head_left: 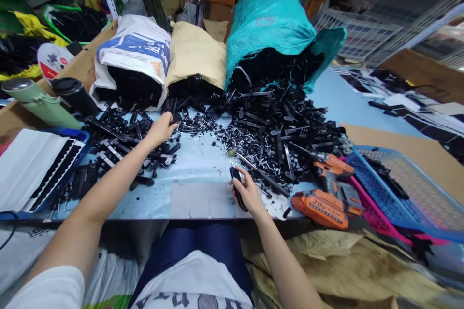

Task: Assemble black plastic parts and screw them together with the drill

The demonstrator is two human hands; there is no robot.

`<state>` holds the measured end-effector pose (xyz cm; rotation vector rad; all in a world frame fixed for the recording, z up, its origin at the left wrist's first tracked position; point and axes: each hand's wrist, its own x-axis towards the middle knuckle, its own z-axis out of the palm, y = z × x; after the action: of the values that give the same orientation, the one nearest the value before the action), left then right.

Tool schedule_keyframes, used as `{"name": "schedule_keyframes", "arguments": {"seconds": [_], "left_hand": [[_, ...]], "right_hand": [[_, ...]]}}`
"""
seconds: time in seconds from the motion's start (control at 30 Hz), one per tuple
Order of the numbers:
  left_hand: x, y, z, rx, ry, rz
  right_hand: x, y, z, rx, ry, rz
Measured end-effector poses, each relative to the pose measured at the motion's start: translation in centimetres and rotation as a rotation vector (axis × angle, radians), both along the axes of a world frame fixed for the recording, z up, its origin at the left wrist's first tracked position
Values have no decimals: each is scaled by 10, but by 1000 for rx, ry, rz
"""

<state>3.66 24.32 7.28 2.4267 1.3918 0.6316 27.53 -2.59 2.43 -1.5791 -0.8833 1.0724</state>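
My left hand [163, 129] reaches to the back of the table, its fingers closed at a pile of black parts [125, 130]; what lies in them is too small to make out. Near the front edge my right hand [248, 190] is wrapped round a long black handle-like part [237, 188]. Beside that hand a screwdriver-like rod [263, 174] with a dark end lies slanted across the table. Small screws and black bits [250, 149] are scattered behind it, running into a large heap of black metal parts [290, 116].
An orange cordless drill [328, 193] lies at the right, next to a blue basket [409, 217]. White [134, 43], tan [197, 55] and teal [270, 24] sacks of black parts stand at the back. A green flask [43, 101] and black tumbler [74, 94] are at the left.
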Motion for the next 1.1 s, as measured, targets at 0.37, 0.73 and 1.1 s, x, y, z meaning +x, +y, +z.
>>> {"name": "schedule_keyframes", "arguments": {"seconds": [0.37, 0.73, 1.1], "left_hand": [[28, -212, -27, -522, -720, -121], [33, -233, -18, 93, -634, -101], [43, -226, 1, 204, -725, -143]], "right_hand": [[-58, 22, 14, 131, 294, 253], [-47, 7, 34, 364, -220, 342], [-65, 2, 49, 561, -509, 247]]}}
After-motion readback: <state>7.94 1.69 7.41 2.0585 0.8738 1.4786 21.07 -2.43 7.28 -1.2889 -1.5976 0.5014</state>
